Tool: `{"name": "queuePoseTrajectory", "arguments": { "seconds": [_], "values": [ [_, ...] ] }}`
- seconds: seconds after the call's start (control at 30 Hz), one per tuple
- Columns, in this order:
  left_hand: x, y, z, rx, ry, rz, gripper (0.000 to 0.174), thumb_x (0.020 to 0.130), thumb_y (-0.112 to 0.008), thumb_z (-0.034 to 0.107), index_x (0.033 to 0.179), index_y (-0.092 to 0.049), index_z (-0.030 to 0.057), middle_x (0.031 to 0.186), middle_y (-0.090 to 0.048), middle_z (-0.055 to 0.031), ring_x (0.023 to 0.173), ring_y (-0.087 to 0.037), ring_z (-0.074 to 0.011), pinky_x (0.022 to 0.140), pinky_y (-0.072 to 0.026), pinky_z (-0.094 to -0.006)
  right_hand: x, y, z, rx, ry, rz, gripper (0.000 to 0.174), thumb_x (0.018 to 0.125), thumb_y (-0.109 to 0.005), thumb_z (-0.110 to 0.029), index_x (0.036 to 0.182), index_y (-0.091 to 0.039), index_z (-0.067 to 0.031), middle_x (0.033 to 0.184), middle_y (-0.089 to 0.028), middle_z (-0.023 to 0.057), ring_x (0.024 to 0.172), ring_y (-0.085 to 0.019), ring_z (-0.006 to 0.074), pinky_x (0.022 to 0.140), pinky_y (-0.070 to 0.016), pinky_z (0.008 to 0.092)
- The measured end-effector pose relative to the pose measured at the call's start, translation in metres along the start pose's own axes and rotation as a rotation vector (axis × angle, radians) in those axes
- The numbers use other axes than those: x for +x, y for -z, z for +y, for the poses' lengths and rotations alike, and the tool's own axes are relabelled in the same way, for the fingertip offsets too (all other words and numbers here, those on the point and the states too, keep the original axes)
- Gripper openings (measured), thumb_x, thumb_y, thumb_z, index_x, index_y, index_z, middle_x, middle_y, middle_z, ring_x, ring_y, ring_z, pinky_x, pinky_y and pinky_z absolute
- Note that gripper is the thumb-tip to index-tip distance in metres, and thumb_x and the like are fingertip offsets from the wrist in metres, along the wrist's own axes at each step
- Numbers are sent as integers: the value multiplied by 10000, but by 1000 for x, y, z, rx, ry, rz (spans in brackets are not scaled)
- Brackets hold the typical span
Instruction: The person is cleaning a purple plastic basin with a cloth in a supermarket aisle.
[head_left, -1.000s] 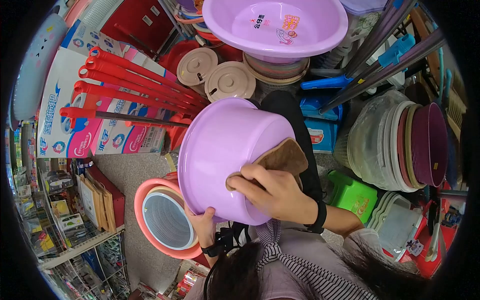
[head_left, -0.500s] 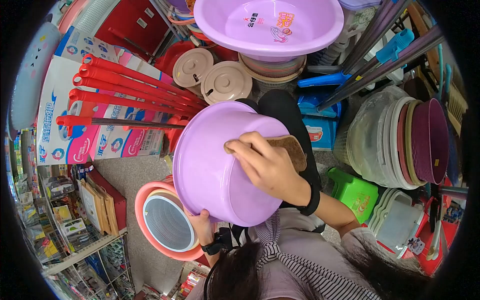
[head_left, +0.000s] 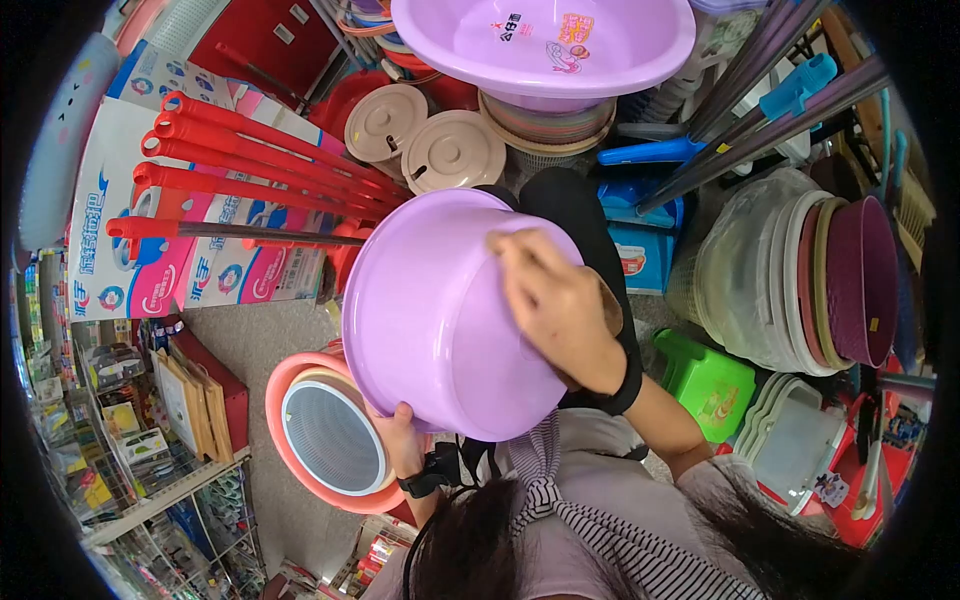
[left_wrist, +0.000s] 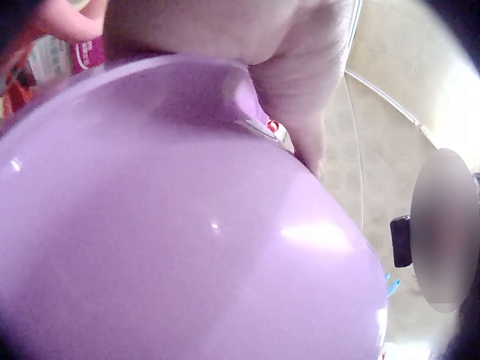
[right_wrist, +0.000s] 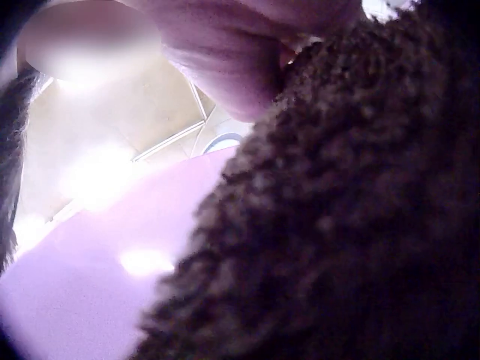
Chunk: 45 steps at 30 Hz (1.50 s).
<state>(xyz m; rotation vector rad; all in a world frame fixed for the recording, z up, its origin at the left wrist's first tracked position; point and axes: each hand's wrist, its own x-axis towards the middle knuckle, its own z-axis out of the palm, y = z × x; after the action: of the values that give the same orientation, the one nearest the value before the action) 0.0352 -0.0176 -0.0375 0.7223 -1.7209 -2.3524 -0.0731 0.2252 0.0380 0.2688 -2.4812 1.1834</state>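
A glossy purple basin (head_left: 430,310) lies tilted on the person's lap, its outer side up. At its lower left the left hand (head_left: 400,440) grips the rim, thumb on the outside; the left wrist view shows that hand (left_wrist: 292,67) over the edge of the basin (left_wrist: 187,225). The right hand (head_left: 555,305), somewhat blurred, pinches a brown cloth (head_left: 607,300) against the basin's outer wall, and most of the cloth is hidden behind the hand. Fuzzy dark cloth (right_wrist: 330,210) fills much of the right wrist view, below the right hand (right_wrist: 232,52).
Red-handled poles (head_left: 250,150) lean at the left before printed boxes (head_left: 120,240). A large purple tub (head_left: 480,50) stands ahead. Stacked baskets (head_left: 770,280) and a green stool (head_left: 705,385) are at the right. A pink basin (head_left: 283,440) holding a grey basket (head_left: 335,440) sits lower left.
The right hand has slid with the cloth over the basin's side, first up and leftward, then to the right and higher. The left hand keeps its grip; the basin has shifted slightly left.
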Motion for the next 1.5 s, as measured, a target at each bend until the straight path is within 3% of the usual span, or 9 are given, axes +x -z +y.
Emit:
{"name": "queuePoseTrajectory", "arguments": {
  "seconds": [0.07, 0.33, 0.47, 0.63, 0.73, 0.9, 1.07, 1.13, 1.5],
  "values": [
    [-3, -2, 0, 0, -17, -6, 970, 634, -886, 382, 1350, -364, -13, 1217, -545, -135, 1097, -547, -251, 955, -452, -385, 4, -3, 22, 74, -114, 92, 234, 832, -580, 10, 1063, -608, -19, 933, -582, 107, 669, -627, 280, 580, -506, 354],
    [-3, -1, -2, -19, -1, -20, 963, 638, -891, 362, 1347, -362, -20, 1225, -533, -132, 1099, -545, -249, 941, -465, -376, 5, -7, 2, 128, 39, 86, 224, 827, -592, 4, 1045, -625, -36, 921, -591, 94, 687, -633, 278, 586, -503, 355],
    [-4, -11, 7, -8, 6, -48, 957, 632, -894, 364, 1337, -376, -21, 1219, -538, -124, 1098, -546, -237, 943, -459, -365, 5, -6, 20, 137, -71, 151, 230, 821, -592, 20, 1043, -623, -32, 902, -589, 94, 669, -626, 277, 576, -504, 345],
    [-4, -9, 2, -52, 4, -44, 942, 647, -888, 348, 1345, -374, -20, 1225, -537, -116, 1103, -543, -239, 960, -445, -370, 2, -6, -6, 178, 38, 132, 191, 830, -584, 26, 1012, -619, -20, 892, -588, 104, 630, -620, 281, 556, -502, 340],
    [-6, -3, 0, -26, -32, -45, 941, 655, -883, 339, 1353, -364, -19, 1237, -530, -120, 1111, -540, -248, 970, -439, -374, 5, -2, 12, 123, -107, 166, 199, 830, -595, 18, 1026, -614, -6, 890, -581, 121, 649, -622, 277, 560, -505, 341],
    [-6, -9, 4, -59, 39, 2, 947, 657, -880, 332, 1358, -353, -24, 1250, -522, -126, 1126, -530, -252, 986, -425, -375, -6, -9, -15, 150, 14, 81, 200, 852, -580, -6, 1046, -625, -11, 887, -588, 110, 651, -620, 289, 560, -501, 348],
    [-6, -4, 4, -35, 15, -51, 955, 657, -881, 337, 1358, -348, -31, 1254, -517, -141, 1134, -524, -261, 992, -421, -390, -1, 7, 31, 90, -243, 112, 206, 860, -562, -6, 1055, -629, -8, 884, -600, 160, 710, -626, 334, 594, -493, 372],
    [-6, -4, 5, -25, 17, -49, 960, 653, -882, 343, 1358, -348, -30, 1254, -515, -142, 1133, -522, -260, 993, -419, -389, -1, 3, 55, 110, -215, 154, 217, 852, -563, 5, 1057, -632, -6, 874, -596, 168, 721, -624, 349, 615, -495, 380],
    [-1, 0, 4, 36, 34, -22, 1005, 616, -898, 385, 1347, -347, -31, 1236, -515, -134, 1107, -527, -246, 977, -426, -371, 1, -3, -6, 37, -87, 84, 206, 842, -582, -1, 1047, -595, -15, 911, -563, 116, 682, -622, 309, 571, -509, 384]
  ]
}}
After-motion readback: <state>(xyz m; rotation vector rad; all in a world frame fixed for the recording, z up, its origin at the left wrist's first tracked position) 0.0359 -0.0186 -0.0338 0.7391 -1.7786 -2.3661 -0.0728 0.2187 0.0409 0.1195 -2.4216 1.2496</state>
